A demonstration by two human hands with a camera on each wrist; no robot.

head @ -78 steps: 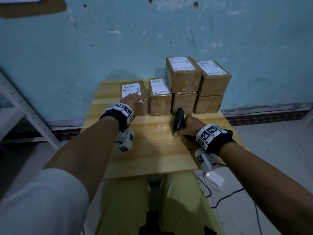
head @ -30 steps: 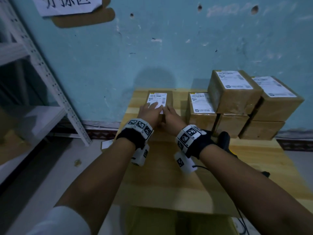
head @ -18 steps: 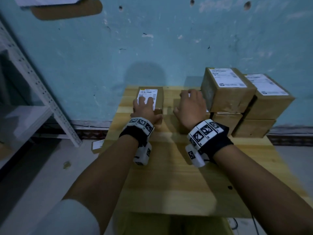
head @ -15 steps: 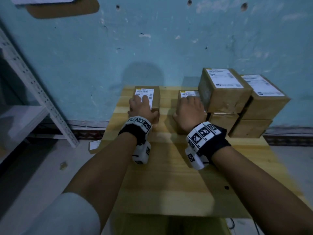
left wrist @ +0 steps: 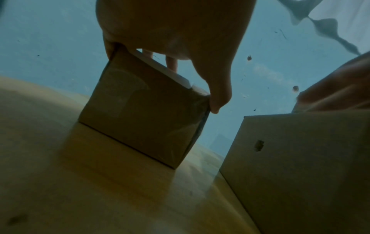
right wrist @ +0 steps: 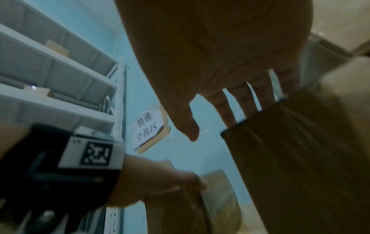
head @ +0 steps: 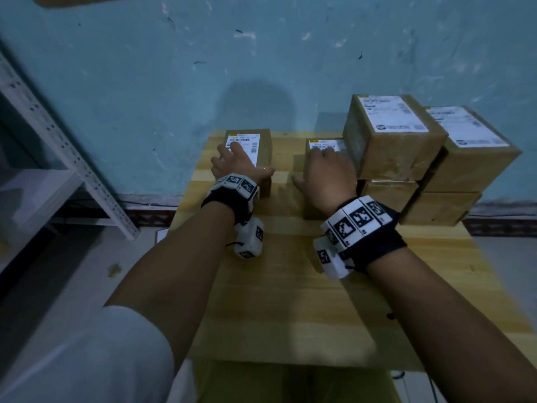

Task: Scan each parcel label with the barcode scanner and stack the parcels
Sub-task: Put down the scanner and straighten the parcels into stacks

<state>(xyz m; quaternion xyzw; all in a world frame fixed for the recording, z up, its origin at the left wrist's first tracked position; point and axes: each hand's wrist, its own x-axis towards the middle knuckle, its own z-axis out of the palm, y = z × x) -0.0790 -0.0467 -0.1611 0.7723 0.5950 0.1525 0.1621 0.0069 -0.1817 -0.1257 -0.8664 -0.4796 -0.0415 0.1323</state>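
Observation:
Two brown parcels with white labels stand apart at the back of the wooden table [head: 290, 286]. My left hand [head: 236, 161] grips the left parcel [head: 263, 152] from above. In the left wrist view its thumb [left wrist: 218, 95] presses the right edge of this parcel [left wrist: 144, 110]. My right hand [head: 327, 170] lies on the middle parcel [head: 322, 145]. Its fingers [right wrist: 230, 107] lie straight over that parcel's [right wrist: 300, 158] top edge, and the thumb is spread free. A stack of parcels [head: 392, 141] stands right against it. The scanner is not in view.
The stack is two parcels high and two wide, with its far right column [head: 470, 152] near the table's right edge. A grey metal shelf rack [head: 58, 135] stands to the left of the table. The blue wall [head: 261, 68] rises directly behind the parcels.
My right hand has let go of the scanner and moved onto the middle parcel. The left parcel has been moved left, away from the middle one. My left hand has stayed on it.

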